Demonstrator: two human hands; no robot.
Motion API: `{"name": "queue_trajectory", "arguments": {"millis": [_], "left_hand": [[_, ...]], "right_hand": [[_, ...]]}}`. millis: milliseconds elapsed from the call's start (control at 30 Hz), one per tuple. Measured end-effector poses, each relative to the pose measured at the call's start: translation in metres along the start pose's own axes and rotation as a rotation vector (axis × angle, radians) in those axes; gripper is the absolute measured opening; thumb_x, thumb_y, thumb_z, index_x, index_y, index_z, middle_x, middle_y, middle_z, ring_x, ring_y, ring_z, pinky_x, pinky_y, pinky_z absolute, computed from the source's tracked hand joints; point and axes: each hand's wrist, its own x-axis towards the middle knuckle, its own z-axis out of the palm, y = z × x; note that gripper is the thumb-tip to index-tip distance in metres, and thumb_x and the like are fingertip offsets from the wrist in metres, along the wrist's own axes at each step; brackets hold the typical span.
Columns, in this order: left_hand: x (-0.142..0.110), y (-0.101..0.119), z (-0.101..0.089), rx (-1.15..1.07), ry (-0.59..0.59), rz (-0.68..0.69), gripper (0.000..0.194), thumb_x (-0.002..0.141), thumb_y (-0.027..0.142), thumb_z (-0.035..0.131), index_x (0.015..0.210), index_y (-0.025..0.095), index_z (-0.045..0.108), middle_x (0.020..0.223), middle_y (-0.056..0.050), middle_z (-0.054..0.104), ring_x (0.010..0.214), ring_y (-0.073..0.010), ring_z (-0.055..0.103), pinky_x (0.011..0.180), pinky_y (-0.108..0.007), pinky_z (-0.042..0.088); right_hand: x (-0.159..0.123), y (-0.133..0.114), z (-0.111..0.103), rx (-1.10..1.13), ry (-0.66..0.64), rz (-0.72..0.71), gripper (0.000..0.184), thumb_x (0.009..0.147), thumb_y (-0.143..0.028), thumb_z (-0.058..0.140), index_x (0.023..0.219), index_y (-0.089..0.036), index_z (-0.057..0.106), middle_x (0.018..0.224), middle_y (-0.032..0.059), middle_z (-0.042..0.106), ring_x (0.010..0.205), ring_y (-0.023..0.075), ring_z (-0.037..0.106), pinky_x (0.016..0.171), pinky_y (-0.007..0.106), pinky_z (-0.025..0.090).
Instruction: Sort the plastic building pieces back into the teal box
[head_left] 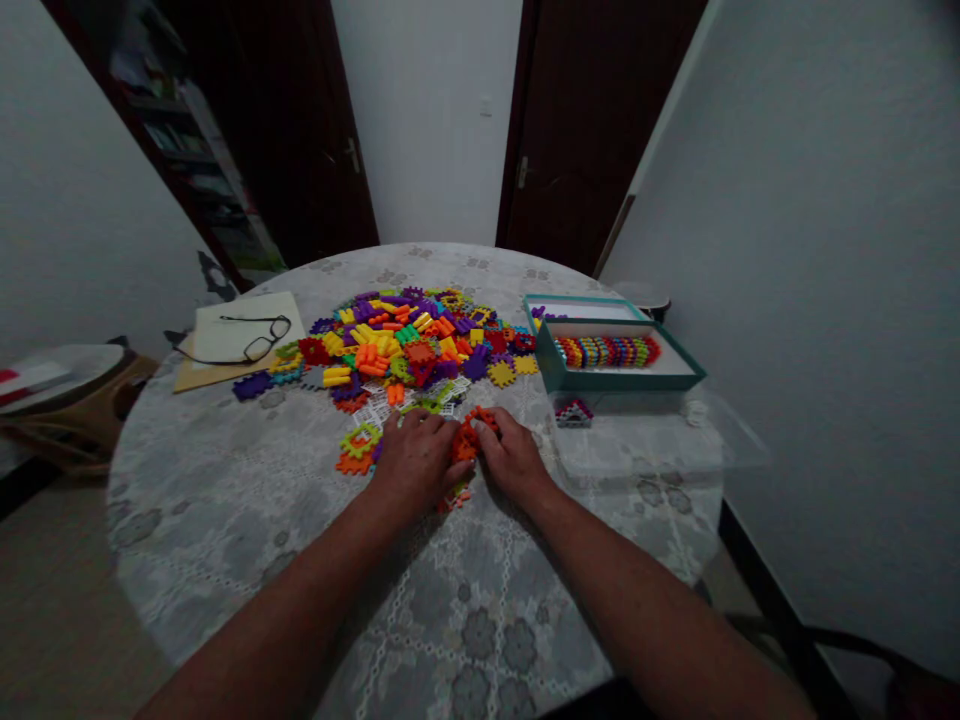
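Observation:
Between my two hands is an orange-red toothed plastic building piece. My right hand grips its right side, thumb and fingers closed on it. My left hand is curled against its left side with the thumb at its lower edge; the undersides of the fingers are hidden. Just left of that hand lie a lime-green toothed piece and an orange toothed piece. Below the hands, small orange bits show partly. Beyond the fingers rises a large heap of colourful plastic pieces.
A round table wears a grey patterned cloth. At right stand a teal box with a row of linked pieces and a clear plastic lid or tray. Glasses lie on papers at left.

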Motion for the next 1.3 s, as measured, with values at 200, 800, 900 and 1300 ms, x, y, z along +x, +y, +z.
{"name": "queue_trajectory", "arguments": {"millis": [200, 800, 900, 1300], "left_hand": [[0.002, -0.017, 0.012, -0.039, 0.089, 0.041, 0.033, 0.093, 0.037, 0.076, 0.124, 0.024, 0.075, 0.123, -0.017, 0.080, 0.127, -0.0461, 0.066, 0.109, -0.068, 0.048], [-0.001, -0.017, 0.016, -0.125, 0.056, 0.026, 0.052, 0.093, 0.053, 0.086, 0.135, 0.024, 0.072, 0.131, -0.015, 0.079, 0.136, -0.0432, 0.060, 0.119, -0.068, 0.038], [0.002, -0.015, 0.014, -0.114, 0.044, 0.040, 0.037, 0.097, 0.046, 0.082, 0.126, 0.025, 0.074, 0.127, -0.014, 0.079, 0.129, -0.0408, 0.062, 0.117, -0.066, 0.040], [0.000, -0.016, 0.011, -0.209, 0.244, 0.089, 0.031, 0.104, 0.043, 0.070, 0.129, 0.025, 0.073, 0.134, -0.014, 0.076, 0.136, -0.0360, 0.062, 0.127, -0.064, 0.036]], "right_hand": [[0.004, 0.001, 0.001, 0.088, 0.022, 0.008, 0.031, 0.110, -0.046, 0.047, 0.097, -0.025, 0.067, 0.087, -0.0003, 0.072, 0.082, 0.0193, 0.066, 0.073, 0.029, 0.045], [0.010, 0.005, -0.015, 0.473, 0.008, 0.364, 0.039, 0.089, -0.061, 0.071, 0.095, -0.022, 0.071, 0.077, -0.0008, 0.068, 0.052, 0.0116, 0.057, 0.043, 0.022, 0.042], [0.008, 0.004, -0.014, 0.408, -0.010, 0.304, 0.033, 0.093, -0.054, 0.069, 0.095, -0.022, 0.073, 0.080, 0.0011, 0.071, 0.056, 0.0134, 0.062, 0.046, 0.023, 0.046], [0.009, 0.007, -0.011, 0.615, -0.089, 0.436, 0.039, 0.087, -0.058, 0.079, 0.097, -0.020, 0.071, 0.073, 0.0028, 0.074, 0.054, 0.0168, 0.069, 0.048, 0.026, 0.057]]}}
